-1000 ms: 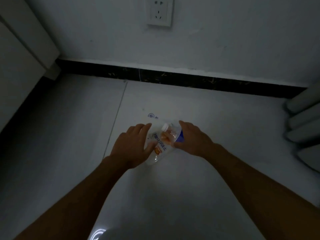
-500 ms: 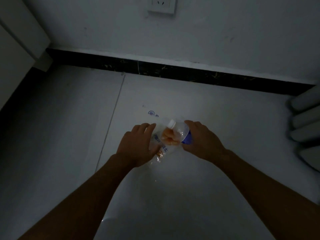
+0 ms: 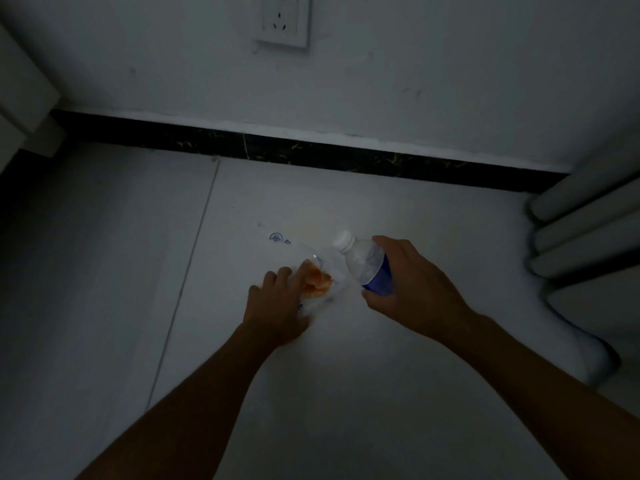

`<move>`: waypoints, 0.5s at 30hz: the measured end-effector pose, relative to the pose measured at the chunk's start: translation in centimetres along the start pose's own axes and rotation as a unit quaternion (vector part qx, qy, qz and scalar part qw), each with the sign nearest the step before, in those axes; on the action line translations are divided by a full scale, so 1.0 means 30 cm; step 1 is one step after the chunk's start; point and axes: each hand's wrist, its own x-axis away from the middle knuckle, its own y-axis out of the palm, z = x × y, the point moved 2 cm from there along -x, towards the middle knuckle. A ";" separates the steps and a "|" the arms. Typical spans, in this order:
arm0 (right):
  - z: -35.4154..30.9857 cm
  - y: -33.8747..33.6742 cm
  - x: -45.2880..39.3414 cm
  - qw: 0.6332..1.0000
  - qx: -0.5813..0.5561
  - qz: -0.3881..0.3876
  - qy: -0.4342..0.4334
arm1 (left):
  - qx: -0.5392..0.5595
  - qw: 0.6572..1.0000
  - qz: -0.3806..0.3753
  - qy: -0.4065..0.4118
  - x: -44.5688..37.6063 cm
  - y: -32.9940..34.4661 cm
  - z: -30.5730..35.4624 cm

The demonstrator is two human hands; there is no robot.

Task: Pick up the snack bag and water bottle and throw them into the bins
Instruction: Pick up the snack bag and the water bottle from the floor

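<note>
Dim room, pale tiled floor [image 3: 104, 306], dark skirting strip [image 3: 311, 155] along the far wall, wall socket [image 3: 284, 20] above it.

2 bare hands low over the floor, near the wall.

Right hand [image 3: 412, 285]: fingers wrapped round the water bottle [image 3: 367, 265], clamped on its lower part over the blue label. Bottle clear, white cap on, tilted with the cap pointing up and to the left. It looks lifted off the floor, though the dim light makes that hard to confirm.

Left hand [image 3: 277, 303]: palm down on the snack bag [image 3: 313, 280], fingers spread and curling over it. Whether the bag is actually pinched or only pressed flat, I cannot tell. Bag is clear plastic with blue print and orange contents, lying on the floor just left of the bottle; the bottle's neck overlaps its upper right edge.

Grey ribbed object [image 3: 585, 220] at the right edge, well apart from the hands. Pale cabinet corner [image 3: 24, 98] at upper left.
</note>
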 end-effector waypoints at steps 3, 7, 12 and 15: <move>-0.010 -0.004 0.003 1.000 0.005 0.004 -0.007 | -0.009 0.999 0.042 0.007 0.009 -0.047 0.001; -0.027 -0.026 -0.001 1.000 -0.006 0.018 -0.012 | -0.010 0.998 0.065 0.016 0.014 -0.119 -0.012; -0.062 -0.106 -0.001 0.999 -0.008 0.032 -0.010 | 0.019 0.994 0.100 0.038 0.019 -0.244 -0.014; -0.103 -0.179 -0.003 0.999 -0.011 0.039 -0.007 | 0.027 0.991 0.125 0.042 0.024 -0.369 -0.004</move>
